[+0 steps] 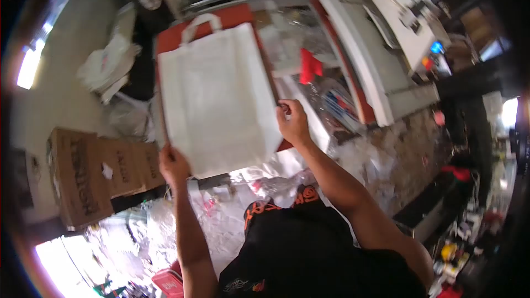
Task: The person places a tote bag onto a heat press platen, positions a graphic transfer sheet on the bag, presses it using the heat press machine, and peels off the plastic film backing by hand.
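A white bag (218, 99) with a loop handle (200, 24) at its far end lies flat over a red board (236, 15). My left hand (174, 169) is at the bag's near left corner, its fingers curled closed on the edge. On the other side, my right hand (293, 124) is closed at the right edge, thumb and fingers pinched together. The fingertips of both hands are partly hidden and slightly blurred. More white material (314, 127) shows beneath the right hand.
Cardboard boxes (83, 179) stand at left. White bags (113, 63) are piled farther back. Right of the board are a red piece of cloth (310, 66) and a pale machine frame (359, 49). Clear plastic (221, 221) litters the floor near my body.
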